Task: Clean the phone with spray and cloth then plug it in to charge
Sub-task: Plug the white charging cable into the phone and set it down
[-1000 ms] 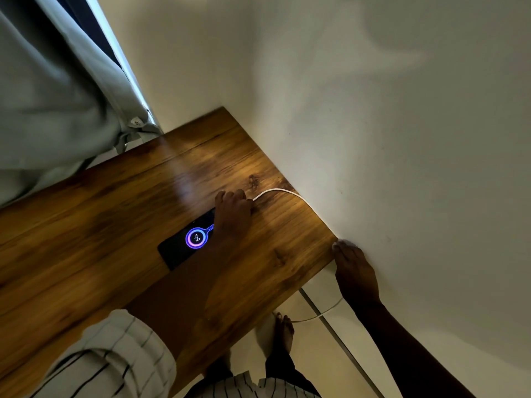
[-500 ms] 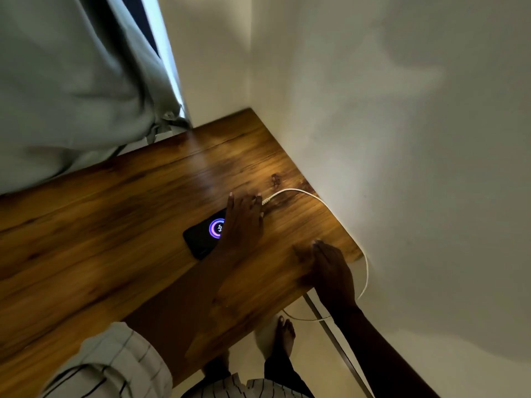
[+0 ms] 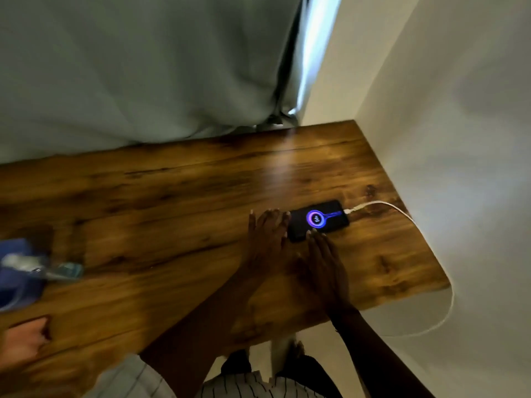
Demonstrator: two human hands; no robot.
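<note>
A black phone (image 3: 317,220) lies flat on the wooden table (image 3: 172,202), its screen lit with a purple charging ring. A white cable (image 3: 382,206) is plugged into its right end and runs over the table's right edge down the wall. My left hand (image 3: 267,235) rests flat on the table with fingers spread, its fingertips at the phone's left end. My right hand (image 3: 324,262) lies flat with fingers extended, tips touching the phone's near edge. Neither hand holds anything. At the far left lie a blue cloth (image 3: 17,271) and a blurred spray bottle (image 3: 61,271).
A pale curtain (image 3: 143,67) hangs behind the table. A white wall (image 3: 459,139) runs along the table's right side. A pale blurred object (image 3: 23,341) sits at the near left edge. My bare feet (image 3: 287,351) stand below the front edge.
My left hand slid off the phone to its left end. My right hand moved from the table's right edge up to the phone. The view swung left, bringing the cloth and bottle in.
</note>
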